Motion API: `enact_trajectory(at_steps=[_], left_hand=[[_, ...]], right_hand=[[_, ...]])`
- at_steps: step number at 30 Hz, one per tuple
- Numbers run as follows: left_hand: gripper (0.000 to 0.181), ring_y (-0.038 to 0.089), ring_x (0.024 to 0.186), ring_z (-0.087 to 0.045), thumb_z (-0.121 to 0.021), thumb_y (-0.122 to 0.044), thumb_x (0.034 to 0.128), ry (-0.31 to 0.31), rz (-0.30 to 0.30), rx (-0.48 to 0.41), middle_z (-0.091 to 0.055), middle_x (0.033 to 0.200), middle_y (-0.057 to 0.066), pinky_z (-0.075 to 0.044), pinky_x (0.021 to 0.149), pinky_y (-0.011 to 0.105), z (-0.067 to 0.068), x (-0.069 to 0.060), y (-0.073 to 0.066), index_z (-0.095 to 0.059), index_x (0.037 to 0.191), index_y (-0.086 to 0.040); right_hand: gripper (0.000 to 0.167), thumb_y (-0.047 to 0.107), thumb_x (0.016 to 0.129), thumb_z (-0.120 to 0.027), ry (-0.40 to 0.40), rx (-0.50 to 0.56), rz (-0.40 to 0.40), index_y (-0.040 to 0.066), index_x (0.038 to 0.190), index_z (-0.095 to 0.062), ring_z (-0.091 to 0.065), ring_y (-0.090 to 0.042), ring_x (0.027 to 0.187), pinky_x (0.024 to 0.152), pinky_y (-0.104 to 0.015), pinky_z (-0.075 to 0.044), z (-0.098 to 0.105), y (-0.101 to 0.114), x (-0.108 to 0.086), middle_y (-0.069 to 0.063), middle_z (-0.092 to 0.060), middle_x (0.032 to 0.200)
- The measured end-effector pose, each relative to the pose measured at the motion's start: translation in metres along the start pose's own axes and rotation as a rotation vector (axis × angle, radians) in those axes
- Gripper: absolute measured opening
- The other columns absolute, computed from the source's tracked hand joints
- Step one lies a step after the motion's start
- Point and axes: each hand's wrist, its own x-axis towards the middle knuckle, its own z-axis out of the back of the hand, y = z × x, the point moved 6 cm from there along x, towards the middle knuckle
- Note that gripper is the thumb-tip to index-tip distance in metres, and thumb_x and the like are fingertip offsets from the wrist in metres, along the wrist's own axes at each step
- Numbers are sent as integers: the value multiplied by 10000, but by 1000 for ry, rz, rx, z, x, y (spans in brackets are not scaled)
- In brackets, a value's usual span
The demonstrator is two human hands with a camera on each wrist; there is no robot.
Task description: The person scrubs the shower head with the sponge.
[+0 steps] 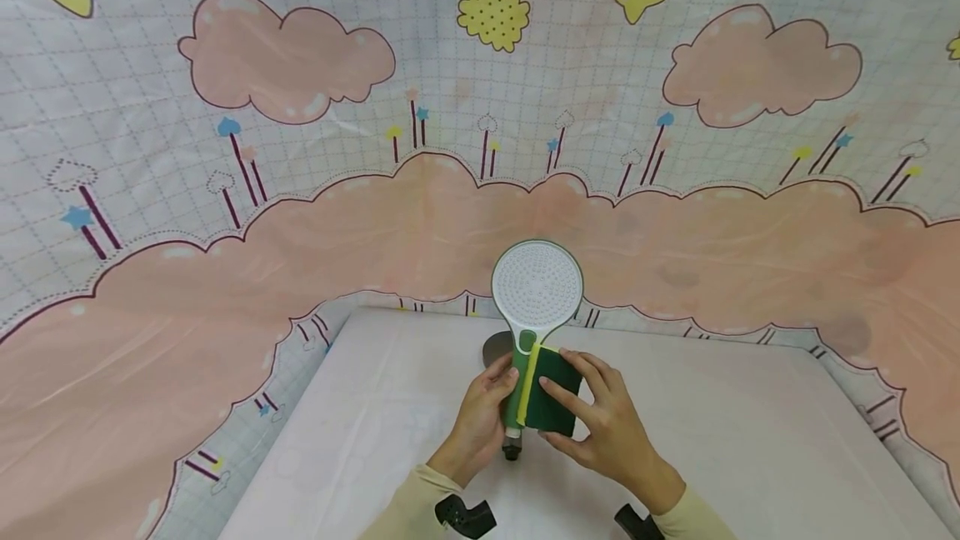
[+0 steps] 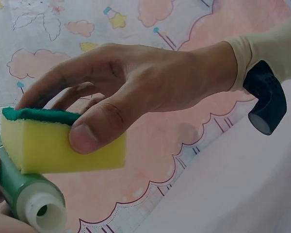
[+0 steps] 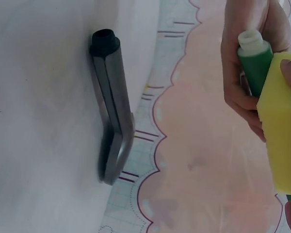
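A white and green shower head stands upright in my left hand, its nozzle face toward the head camera. The left fingers and thumb grip its green handle, and the hollow white threaded end shows in both wrist views. My right hand pinches a yellow sponge with a dark green scouring side. In the left wrist view the thumb lies on the yellow side, fingers over the green layer. The sponge's yellow face touches the handle.
Behind the hands a dark grey shower head lies on the white table, its black threaded end toward me. A cloth backdrop with pink clouds and stars rises beyond the table. Black straps circle the sleeves.
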Motion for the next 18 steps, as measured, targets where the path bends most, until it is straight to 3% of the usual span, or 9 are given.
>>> enact_trajectory(at_steps=[18], left_hand=[[548, 146, 1248, -549, -506, -235, 1030, -7, -35, 1, -490, 1460, 146, -468, 1024, 283, 2, 4, 3, -351, 1499, 3]], right_hand=[[584, 647, 853, -617, -9, 3, -7, 251, 1282, -656, -455, -358, 1270, 932, -544, -432, -3, -6, 2, -180, -505, 1418]])
